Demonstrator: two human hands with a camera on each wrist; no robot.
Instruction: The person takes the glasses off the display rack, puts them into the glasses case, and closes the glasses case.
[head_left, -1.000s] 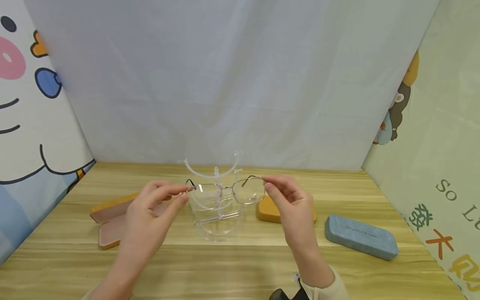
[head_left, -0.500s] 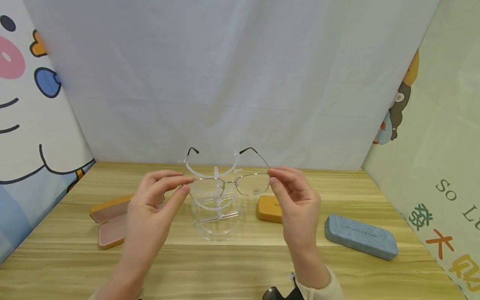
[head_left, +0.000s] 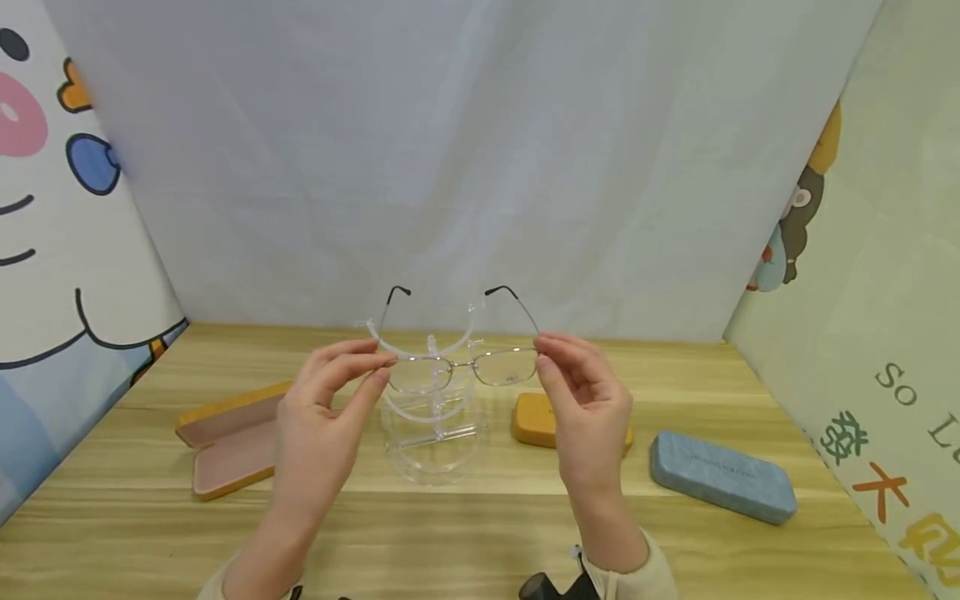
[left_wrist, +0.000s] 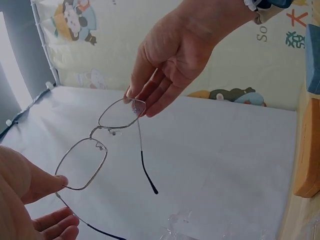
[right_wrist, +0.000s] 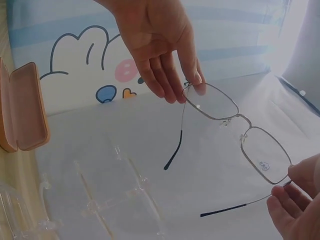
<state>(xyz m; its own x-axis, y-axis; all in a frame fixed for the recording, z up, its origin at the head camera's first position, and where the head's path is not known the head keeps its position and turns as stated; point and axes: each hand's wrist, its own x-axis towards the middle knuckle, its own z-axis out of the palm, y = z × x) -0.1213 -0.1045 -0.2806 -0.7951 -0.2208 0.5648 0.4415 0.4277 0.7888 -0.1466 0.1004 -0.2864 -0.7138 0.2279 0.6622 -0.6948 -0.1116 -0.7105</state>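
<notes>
A pair of thin metal-framed eyeglasses [head_left: 462, 365] is held up in front of a clear display stand [head_left: 438, 429], temples unfolded with dark tips pointing away. My left hand [head_left: 322, 417] pinches the frame's left end near the hinge between thumb and fingers. At the opposite end, my right hand [head_left: 592, 408] pinches the hinge corner the same way. Both wrist views show the eyeglasses [left_wrist: 100, 127] stretched between the two hands, with a small mark on one lens. Behind the lenses, part of the stand shows through.
An opened yellow glasses case [head_left: 232, 454] with pink lining lies on the left of the wooden table [head_left: 420, 542]. To the right are a shut yellow case [head_left: 534, 421], partly behind the right hand, and a blue case [head_left: 722, 477]. A pale curtain hangs behind.
The eyeglasses have tilted so that the temples, earlier low behind the lenses, now stand up and point away. My left hand has shifted slightly right; both hands keep their pinch.
</notes>
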